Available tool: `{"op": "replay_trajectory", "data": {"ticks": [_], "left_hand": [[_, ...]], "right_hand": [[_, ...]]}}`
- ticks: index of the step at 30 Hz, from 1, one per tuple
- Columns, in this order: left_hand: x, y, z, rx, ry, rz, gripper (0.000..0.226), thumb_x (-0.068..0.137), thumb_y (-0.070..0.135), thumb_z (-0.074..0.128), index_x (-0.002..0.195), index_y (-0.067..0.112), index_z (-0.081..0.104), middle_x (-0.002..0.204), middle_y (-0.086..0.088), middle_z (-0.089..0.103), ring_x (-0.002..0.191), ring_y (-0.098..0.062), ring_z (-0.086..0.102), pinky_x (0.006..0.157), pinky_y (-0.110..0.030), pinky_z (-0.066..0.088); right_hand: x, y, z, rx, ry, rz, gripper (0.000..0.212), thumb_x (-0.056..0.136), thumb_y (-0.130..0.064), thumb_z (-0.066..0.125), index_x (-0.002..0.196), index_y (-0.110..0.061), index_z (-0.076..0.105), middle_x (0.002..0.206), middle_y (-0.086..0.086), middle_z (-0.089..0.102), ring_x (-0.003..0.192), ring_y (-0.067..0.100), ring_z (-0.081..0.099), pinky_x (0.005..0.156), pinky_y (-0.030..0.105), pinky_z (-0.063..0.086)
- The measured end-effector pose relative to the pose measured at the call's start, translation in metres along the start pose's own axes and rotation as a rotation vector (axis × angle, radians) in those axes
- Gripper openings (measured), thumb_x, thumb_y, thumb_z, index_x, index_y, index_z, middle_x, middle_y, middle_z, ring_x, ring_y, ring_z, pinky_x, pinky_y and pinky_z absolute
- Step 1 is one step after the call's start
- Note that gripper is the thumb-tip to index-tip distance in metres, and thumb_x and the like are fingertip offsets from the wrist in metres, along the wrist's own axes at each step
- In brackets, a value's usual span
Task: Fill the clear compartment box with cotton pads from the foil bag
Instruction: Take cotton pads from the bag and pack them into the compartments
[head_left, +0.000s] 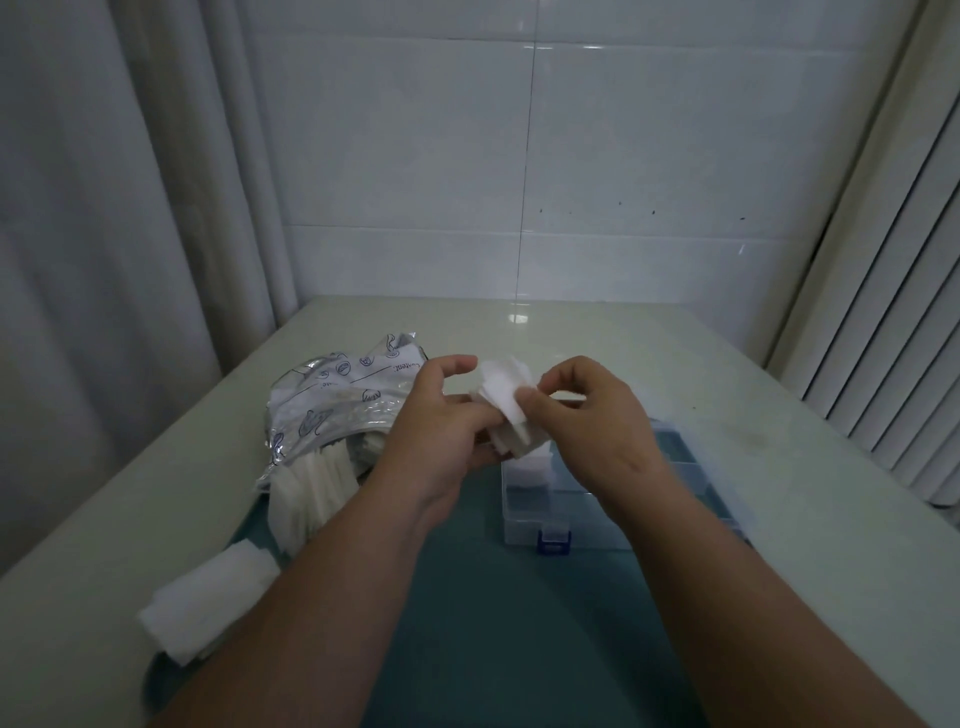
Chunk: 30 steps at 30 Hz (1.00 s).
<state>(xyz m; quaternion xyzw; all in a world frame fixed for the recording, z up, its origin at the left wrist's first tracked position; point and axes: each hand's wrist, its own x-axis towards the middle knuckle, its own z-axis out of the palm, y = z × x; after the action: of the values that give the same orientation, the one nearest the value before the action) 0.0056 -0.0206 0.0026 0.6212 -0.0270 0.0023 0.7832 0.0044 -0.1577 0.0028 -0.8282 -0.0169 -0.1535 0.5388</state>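
Stack (208, 603) of white pads is lying loose at the near left, half on the teal mat (493, 623), while both forearms are reaching out over it. Beyond, the clear box (524, 512) is sitting on the mat with its blue latch (553, 540) facing the person. Its near-left compartment is looking empty, the one behind it is showing boxed pads (530, 465), and the right forearm is hiding most of the rest. Just above the box's far-left corner the left hand (441, 431) is curling its fingers around the lower part of a fanned bundle (506, 400) of pads, thumb lifted clear. The right hand (587, 415) is pinching the bundle's top edge between thumb and forefinger, apparently peeling one sheet away. The pads are looking feather-light, soft and easily squashed, and are probably clinging to one another by their fibres, so a light pinch at a free edge or corner is likely serving best. A hard squeeze would be crumpling them. Further left, the foil bag (337, 400) is lying on its side on the table (779, 415), mouth toward the person, with spilled pads (311, 488) sliding out onto the mat. Tiled wall (571, 156) is closing the scene behind.
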Motion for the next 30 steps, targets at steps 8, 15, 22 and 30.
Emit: {"op": "replay_trajectory", "data": {"ticks": [8,15,22,30], "left_hand": [[0.002,0.003,-0.007,0.095,-0.027,0.022,0.036,0.087,0.003,0.057,0.114,0.026,0.058,0.078,0.001,0.065,0.074,-0.021,0.060,0.060,-0.035,0.048],[0.002,0.002,-0.010,0.124,-0.017,0.001,0.050,0.086,-0.015,0.050,0.118,0.023,0.054,0.091,-0.011,0.062,0.077,-0.022,0.062,0.057,-0.029,0.052],[-0.005,0.002,-0.001,0.217,0.037,0.011,0.037,0.068,0.011,0.048,0.094,0.024,0.070,0.103,-0.011,0.067,0.090,-0.025,0.062,0.077,-0.041,0.052],[-0.007,-0.017,0.014,0.466,0.150,0.196,0.024,0.097,0.023,0.045,0.097,0.019,0.069,0.092,0.012,0.063,0.088,-0.009,0.055,0.076,-0.029,0.042]], "right_hand": [[0.003,-0.001,-0.014,0.109,-0.108,0.085,0.030,0.084,-0.030,0.072,0.101,-0.023,0.048,0.098,0.004,0.068,0.085,0.021,0.069,0.071,0.032,0.061],[0.002,-0.002,-0.020,-0.025,-0.277,0.105,0.037,0.080,-0.026,0.074,0.111,-0.028,0.055,0.102,-0.004,0.064,0.090,0.015,0.061,0.070,0.026,0.048],[0.000,-0.002,-0.021,-0.312,-0.320,-0.011,0.030,0.076,-0.020,0.076,0.103,-0.022,0.063,0.089,-0.003,0.064,0.082,0.016,0.061,0.076,0.035,0.057],[-0.001,-0.003,-0.022,-0.337,-0.390,-0.008,0.030,0.074,-0.018,0.078,0.100,-0.023,0.065,0.092,-0.003,0.067,0.071,0.011,0.061,0.059,0.021,0.048]]}}
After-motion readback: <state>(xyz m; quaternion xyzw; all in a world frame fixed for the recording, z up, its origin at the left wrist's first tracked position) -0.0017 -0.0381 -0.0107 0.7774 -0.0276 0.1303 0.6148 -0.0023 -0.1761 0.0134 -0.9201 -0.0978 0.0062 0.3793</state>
